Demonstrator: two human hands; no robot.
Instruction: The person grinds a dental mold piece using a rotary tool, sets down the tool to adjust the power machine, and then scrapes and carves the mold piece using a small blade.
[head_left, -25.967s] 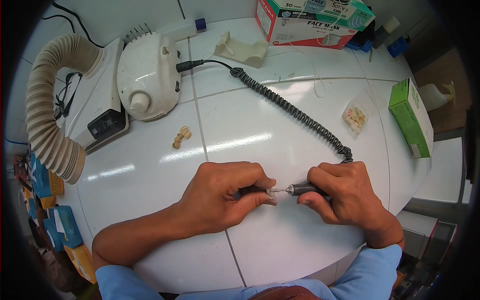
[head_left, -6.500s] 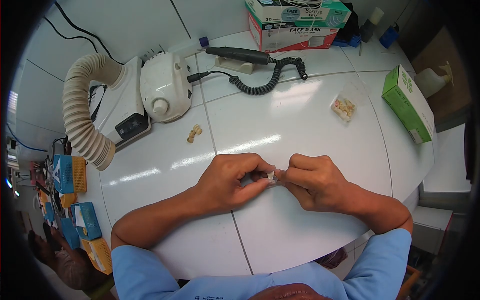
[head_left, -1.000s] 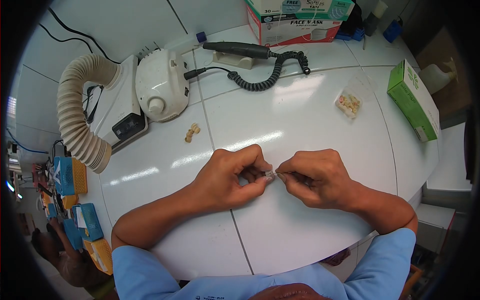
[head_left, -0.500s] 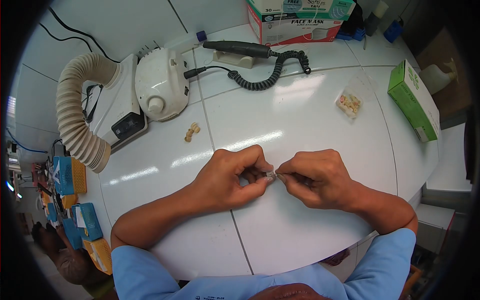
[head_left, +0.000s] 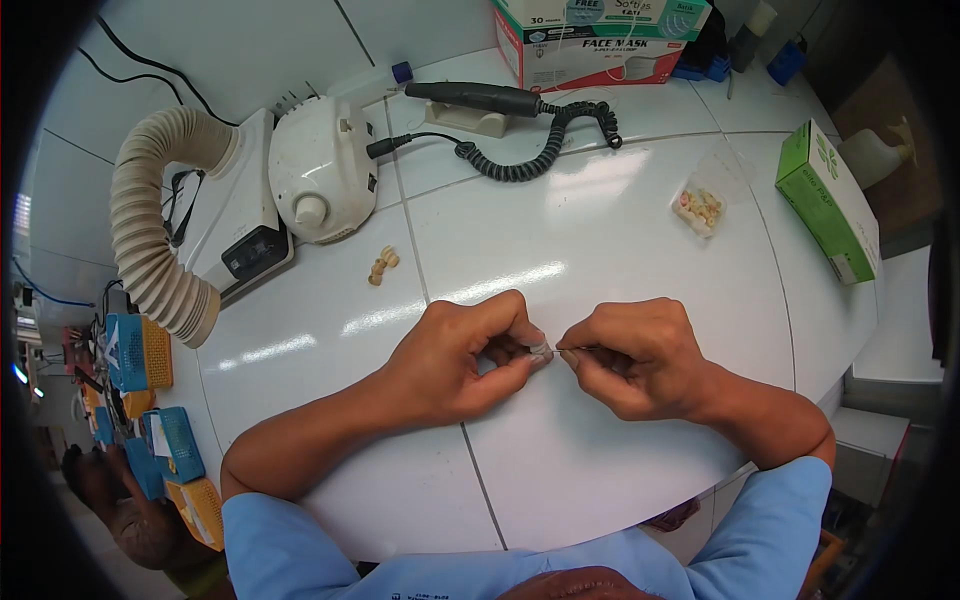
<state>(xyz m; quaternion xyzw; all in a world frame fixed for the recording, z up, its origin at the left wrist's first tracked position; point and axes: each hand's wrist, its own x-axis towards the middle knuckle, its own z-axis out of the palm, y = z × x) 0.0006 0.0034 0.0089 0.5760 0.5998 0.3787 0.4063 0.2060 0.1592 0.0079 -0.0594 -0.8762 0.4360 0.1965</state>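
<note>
My left hand [head_left: 465, 350] is closed in a pinch over the white tabletop. Between its thumb and fingertips sits a small whitish piece [head_left: 541, 351], mostly covered by the fingers, so its kind cannot be told. Facing it, my right hand [head_left: 640, 358] pinches a thin needle-like tool [head_left: 560, 350] that points left at the piece. I cannot tell whether the tip touches it. A few small tan pieces [head_left: 382, 265] lie on the tiles beyond my left hand.
A beige ribbed hose [head_left: 140, 215] and a white control box with a knob [head_left: 325, 175] stand at the back left. A black handpiece [head_left: 475, 97] rests on a stand. Right lie a bag of small pieces [head_left: 699, 207] and a green box [head_left: 828, 200]. A person [head_left: 150, 530] is at far left.
My right hand has shifted slightly right, away from my left fingertips. More of the thin tool now shows between the two hands. The left hand has barely moved.
</note>
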